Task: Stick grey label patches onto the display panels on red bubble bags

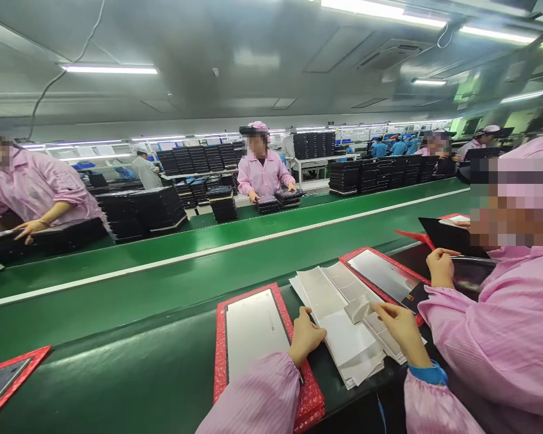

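My right hand [402,328] pinches the corner of a greyish adhesive film [358,308], which curls up from a sheet below. That film lies over a loose stack of white and pale grey backing sheets [344,346] on the dark green bench. My left hand [306,335] rests at the left edge of these sheets, thumb and forefinger apart, with the thumb against the paper. Left of it lies a flat silver-grey panel [251,331] with a dark border, on red bubble wrap [221,361]. My left sleeve covers its lower part. A blue band circles my right wrist.
Another panel [382,274] on red bubble wrap lies beyond the sheets. A co-worker [502,337] sits close on my right. A green conveyor belt [163,301] runs across; behind it stand stacks of black units [140,211] and other workers. A wrapped panel [4,386] lies far left.
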Tool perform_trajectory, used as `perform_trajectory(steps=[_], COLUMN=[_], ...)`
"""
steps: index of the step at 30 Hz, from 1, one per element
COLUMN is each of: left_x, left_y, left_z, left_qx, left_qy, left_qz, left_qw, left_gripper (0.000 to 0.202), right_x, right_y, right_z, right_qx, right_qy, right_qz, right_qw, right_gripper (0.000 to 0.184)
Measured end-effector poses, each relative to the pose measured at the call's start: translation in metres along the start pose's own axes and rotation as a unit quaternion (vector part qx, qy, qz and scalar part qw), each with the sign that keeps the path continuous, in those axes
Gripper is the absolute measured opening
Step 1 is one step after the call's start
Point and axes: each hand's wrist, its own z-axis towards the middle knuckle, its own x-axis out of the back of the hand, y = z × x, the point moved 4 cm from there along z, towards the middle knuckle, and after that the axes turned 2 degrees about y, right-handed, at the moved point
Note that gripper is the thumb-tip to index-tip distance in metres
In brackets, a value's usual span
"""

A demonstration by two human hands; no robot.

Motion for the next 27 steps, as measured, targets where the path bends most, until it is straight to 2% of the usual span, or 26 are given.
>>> perform_trajectory(steps=[3,6,8,11,13,15,18,21,25,27], left_x=[0.002,0.010,0.018,0.030,0.038,0.048,0.066,0.083,0.098,0.104], left_y=[0.007,0.026,0.042,0.060,0.060,0.049,0.026,0.007,-0.007,-0.012], left_z=[-0.005,-0.020,-0.036,-0.062,-0.076,-0.086,-0.098,-0.110,-0.121,-0.124], left_qx=[-0.030,-0.085,-0.129,-0.167,-0.154,-0.120,-0.082,-0.068,-0.070,-0.065], left_qy=[-0.006,0.016,0.033,0.029,0.028,0.041,0.074,0.067,0.045,0.047], left_qz=[0.030,0.061,0.062,-0.007,-0.075,-0.124,-0.152,-0.133,-0.095,-0.079], left_qw=[0.999,0.994,0.989,0.985,0.985,0.984,0.982,0.986,0.992,0.994], left_gripper=[0.045,0.020,0.014,0.026,0.027,0.027,0.028,0.029,0.031,0.031], right_x=[0.018,0.015,0.001,-0.033,-0.054,-0.071,-0.086,-0.094,-0.106,-0.113], right_y=[-0.006,-0.029,-0.053,-0.089,-0.102,-0.109,-0.112,-0.114,-0.109,-0.106], right_z=[0.002,-0.018,-0.043,-0.092,-0.122,-0.143,-0.155,-0.154,-0.145,-0.144], right_qx=[-0.009,0.021,0.113,0.303,0.382,0.418,0.429,0.401,0.288,0.237], right_qy=[0.064,0.090,0.098,0.074,0.065,0.060,0.014,-0.044,-0.076,-0.106], right_qz=[0.008,-0.008,-0.043,-0.083,-0.111,-0.134,-0.150,-0.114,-0.021,0.011], right_qw=[0.998,0.996,0.988,0.946,0.915,0.897,0.891,0.908,0.954,0.966], right_gripper=[0.045,0.038,0.029,0.015,0.017,0.022,0.033,0.049,0.029,0.028])
